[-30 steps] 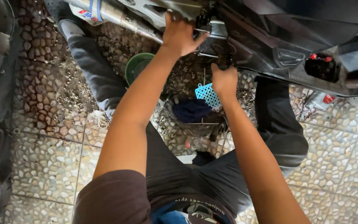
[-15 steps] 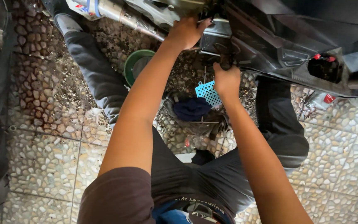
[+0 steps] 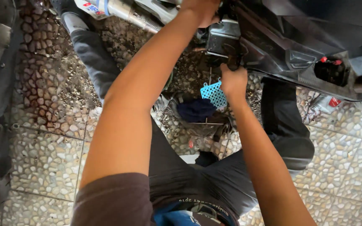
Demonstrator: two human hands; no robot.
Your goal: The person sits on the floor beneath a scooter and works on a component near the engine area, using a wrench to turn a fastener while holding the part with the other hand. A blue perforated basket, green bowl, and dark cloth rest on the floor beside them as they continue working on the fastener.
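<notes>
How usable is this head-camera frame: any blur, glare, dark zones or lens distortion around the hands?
Head view: wide-angle bending stretches the near forearms; the left hand is cut by the top edge, slightly soft; the right hand is sharp, though its fingertips sink into shadow under the black vehicle body panel; a mild sheen lies on the silver metal tube; the pebble-tiled floor is evenly lit.

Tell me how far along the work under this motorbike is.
Done: cannot tell; no removed part shows. In hand: both hands are up at the dark underside. The left hand is at the metal housing; the right hand grips beneath it. Left: the dark cloth and blue perforated piece lie untouched on the pebble floor.
</notes>
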